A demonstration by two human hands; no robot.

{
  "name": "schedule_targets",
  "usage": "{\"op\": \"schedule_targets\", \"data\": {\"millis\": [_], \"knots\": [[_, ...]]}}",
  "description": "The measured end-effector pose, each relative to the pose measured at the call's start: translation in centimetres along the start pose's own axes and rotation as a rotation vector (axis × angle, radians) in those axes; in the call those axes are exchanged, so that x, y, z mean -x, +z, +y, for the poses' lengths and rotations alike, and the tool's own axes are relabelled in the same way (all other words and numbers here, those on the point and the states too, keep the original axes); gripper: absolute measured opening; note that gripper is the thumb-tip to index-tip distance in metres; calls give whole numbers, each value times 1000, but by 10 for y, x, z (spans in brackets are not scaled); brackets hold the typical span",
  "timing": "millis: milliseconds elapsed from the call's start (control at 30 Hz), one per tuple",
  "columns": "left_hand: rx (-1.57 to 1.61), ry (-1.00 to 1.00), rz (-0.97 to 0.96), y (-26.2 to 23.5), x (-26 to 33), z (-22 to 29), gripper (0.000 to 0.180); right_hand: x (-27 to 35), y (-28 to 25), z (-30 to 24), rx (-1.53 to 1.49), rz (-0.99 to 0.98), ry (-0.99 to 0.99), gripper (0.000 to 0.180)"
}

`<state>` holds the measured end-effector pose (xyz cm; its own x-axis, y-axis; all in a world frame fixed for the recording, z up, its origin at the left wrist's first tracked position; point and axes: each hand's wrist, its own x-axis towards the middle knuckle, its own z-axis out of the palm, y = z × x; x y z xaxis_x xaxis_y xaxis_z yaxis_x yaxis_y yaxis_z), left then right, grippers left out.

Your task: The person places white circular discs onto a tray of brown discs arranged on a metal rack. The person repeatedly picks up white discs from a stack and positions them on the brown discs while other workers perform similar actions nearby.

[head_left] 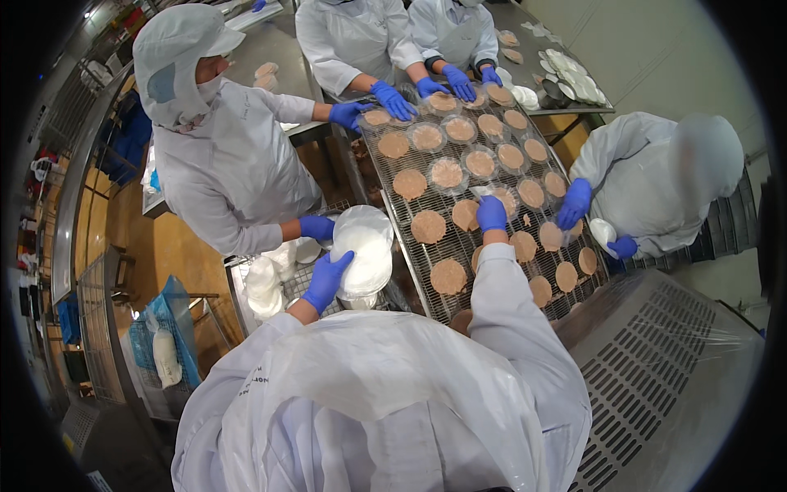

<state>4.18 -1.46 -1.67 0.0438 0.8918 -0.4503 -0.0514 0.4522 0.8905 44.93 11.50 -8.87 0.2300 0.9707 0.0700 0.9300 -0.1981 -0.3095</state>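
My left hand (327, 279), in a blue glove, grips a stack of clear round plastic lids (364, 250) beside the belt. My right hand (492, 214), also blue-gloved, reaches over the wire mesh conveyor (414, 266) and presses down on a round brown patty near its middle. Several round brown patties (429, 226) lie in rows on the mesh; those farther up the belt sit under clear lids (447, 173).
A worker in white on the left (221, 156) holds the lid stack's far side with a blue glove. Two more workers at the top (361, 41) touch patties. Another on the right (656, 180) holds a lid. A perforated metal cover (664, 369) lies at lower right.
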Motion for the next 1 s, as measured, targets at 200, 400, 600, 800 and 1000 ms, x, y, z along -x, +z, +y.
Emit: {"op": "schedule_targets", "data": {"millis": [200,400,600,800,1000], "knots": [[61,35,-42,-5,14,15,47,65,30,-75,-64,164,-175,22],[-40,11,-30,-2,16,18,48,37,-53,41,-19,164,46,24],[52,-29,-28,5,11,14,42,45,-65,54,117,286,156,19],[-86,-37,2,5,10,23,41,52,-20,2,4,-20,88,21],[43,-21,8,-1,5,4,41,71,-8,-64,-175,-47,-105,22]]}}
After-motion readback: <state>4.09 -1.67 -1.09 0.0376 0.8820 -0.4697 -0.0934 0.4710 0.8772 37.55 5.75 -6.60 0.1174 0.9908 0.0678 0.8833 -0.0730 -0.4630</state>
